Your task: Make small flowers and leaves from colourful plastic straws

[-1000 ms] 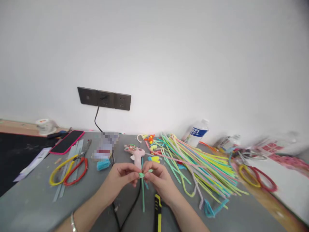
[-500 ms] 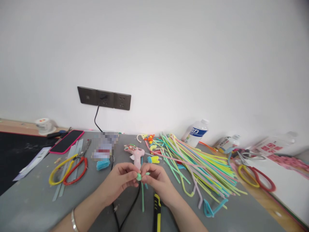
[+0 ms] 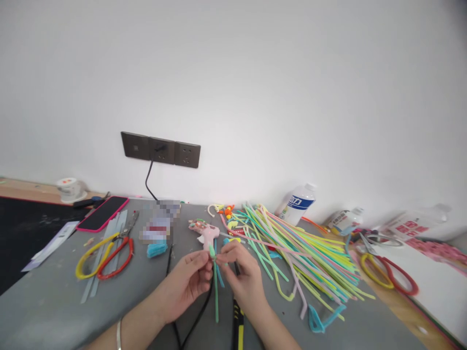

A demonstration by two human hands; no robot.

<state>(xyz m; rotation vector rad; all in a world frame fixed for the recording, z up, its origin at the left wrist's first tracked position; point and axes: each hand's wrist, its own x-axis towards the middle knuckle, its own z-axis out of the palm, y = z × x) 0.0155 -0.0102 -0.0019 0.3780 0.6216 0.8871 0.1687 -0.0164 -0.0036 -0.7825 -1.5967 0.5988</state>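
Observation:
A small light-green pipe-cleaner piece (image 3: 212, 252) sits at the fingertips of my left hand (image 3: 189, 277), pinched between thumb and forefinger. My right hand (image 3: 242, 277) is closed beside it, its thumb and fingers pinching at the piece's lower end; their tips partly hide it. Just behind my hands lies a pink glue gun (image 3: 209, 235) with its black cord running toward me. A green pipe cleaner (image 3: 216, 301) lies on the grey table below my fingers. A black-and-yellow utility knife (image 3: 238, 325) is partly covered by my right wrist.
Many pastel pipe cleaners (image 3: 306, 253) spread to the right, with a bent blue one (image 3: 316, 319) in front. Red-and-yellow-handled scissors (image 3: 116, 257) lie left, near a phone (image 3: 103, 214). A white bottle (image 3: 296, 204) stands by the wall; more scissors (image 3: 388, 274) rest far right.
The green piece has turned from lying sideways between my hands to pointing upward at my left fingertips. My right hand has tilted, its fingers now angled down beside it.

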